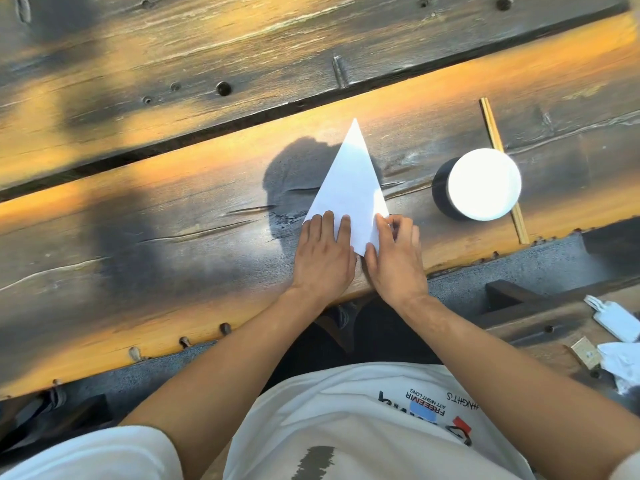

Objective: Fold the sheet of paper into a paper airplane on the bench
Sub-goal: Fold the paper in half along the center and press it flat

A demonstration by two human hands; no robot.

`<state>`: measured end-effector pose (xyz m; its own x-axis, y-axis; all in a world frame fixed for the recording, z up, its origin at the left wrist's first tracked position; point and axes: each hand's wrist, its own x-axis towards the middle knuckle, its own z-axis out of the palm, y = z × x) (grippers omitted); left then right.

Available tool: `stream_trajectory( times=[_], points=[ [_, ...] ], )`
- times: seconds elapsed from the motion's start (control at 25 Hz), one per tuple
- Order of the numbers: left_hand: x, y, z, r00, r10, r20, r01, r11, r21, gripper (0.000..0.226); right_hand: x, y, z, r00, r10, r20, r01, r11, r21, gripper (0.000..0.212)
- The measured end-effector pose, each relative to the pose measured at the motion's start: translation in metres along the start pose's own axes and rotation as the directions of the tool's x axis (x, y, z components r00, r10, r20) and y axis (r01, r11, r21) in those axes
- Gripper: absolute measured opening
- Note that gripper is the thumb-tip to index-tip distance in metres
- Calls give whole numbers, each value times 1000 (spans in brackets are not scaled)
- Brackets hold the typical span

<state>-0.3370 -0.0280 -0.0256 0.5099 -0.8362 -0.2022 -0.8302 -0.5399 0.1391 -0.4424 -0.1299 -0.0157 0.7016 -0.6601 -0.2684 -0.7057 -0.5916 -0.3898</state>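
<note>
Paper: the sheet (349, 188) lies flat on the near plank of the bench (173, 216), already folded to a long narrow point
Long axis: it runs straight away from me, sharp tip at the far end, blunt corner nearest my body between my two hands
Left hand: my left hand (323, 258) lies palm down on the near left part of the sheet, fingers (344, 230) stretched out side by side and pressed flat to pin it
Right hand: my right hand (394, 258) sits at the near right edge, fingers curled, thumb and forefinger seemingly pinching that edge, though I cannot tell for sure
Nearer hand: both touch the near end; the tip is well beyond either
Arms: both forearms reach forward and angle inward, wrists low over the bench's near edge
Next move, as I judge it: creasing along that long axis, left holding, right working the edge
Nearby: a white cup (483, 183) stands on a pair of chopsticks (491, 129) to the right, clear of the sheet
</note>
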Motion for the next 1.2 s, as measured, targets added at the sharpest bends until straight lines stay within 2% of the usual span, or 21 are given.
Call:
stream_trajectory(
  times=[0.08, 0.16, 0.28, 0.4, 0.56, 0.64, 0.68, 0.76, 0.8, 0.84, 0.92, 1.0, 1.12, 1.2],
  points=[
    [0, -4, -5, 996, 43, -73, -43, 999, -5, 36, -3, 4, -11, 999, -34, -11, 34, 999, -6, 37],
    [2, -8, -9, 991, 91, -102, -91, 996, -3, 26, -5, 6, -21, 997, 50, 66, -52, 998, 38, 18],
    [9, -13, -10, 998, 63, 27, -60, 995, -80, 23, -2, 13, -25, 972, 144, 185, -146, 989, -1, 29],
    [15, -12, -9, 989, 23, 145, -12, 997, -77, 27, 2, 17, -21, 950, 171, 261, -193, 979, 59, 29],
    [19, -11, -16, 983, 14, 184, 0, 997, -78, 28, 3, 15, -23, 946, 179, 270, -193, 981, 25, 27],
    [21, -12, -20, 993, -4, 120, 19, 992, -123, 24, 10, 9, -27, 945, 211, 249, -223, 975, 20, 29],
    [21, -12, -20, 999, -24, 43, 30, 989, -145, 22, 16, 7, -28, 963, 185, 195, -195, 980, 38, 28],
    [18, -13, -15, 991, -45, -129, 27, 990, -140, 24, 29, 5, -25, 1000, -21, 3, 21, 998, 56, 23],
    [16, -14, -10, 985, -40, -166, 19, 992, -125, 36, 38, 5, -20, 985, -149, -82, 151, 988, 23, 23],
    [15, -15, -5, 990, -18, -143, 3, 995, -104, 48, 48, 6, -15, 958, -254, -135, 253, 967, -23, 29],
    [14, -15, 4, 999, -8, -31, 6, 998, -70, 66, 71, 10, -2, 916, -384, -117, 380, 923, -60, 45],
    [14, -18, 14, 998, -45, 52, 47, 998, -43, 74, 89, 13, 9, 888, -460, -18, 459, 887, -47, 58],
    [14, -23, 29, 995, -69, 66, 71, 997, -18, 79, 101, 22, 21, 858, -508, 80, 514, 850, -113, 67],
    [14, -23, 34, 998, -57, 41, 57, 998, -15, 79, 102, 26, 24, 856, -512, 77, 518, 845, -135, 70]
  ],
)
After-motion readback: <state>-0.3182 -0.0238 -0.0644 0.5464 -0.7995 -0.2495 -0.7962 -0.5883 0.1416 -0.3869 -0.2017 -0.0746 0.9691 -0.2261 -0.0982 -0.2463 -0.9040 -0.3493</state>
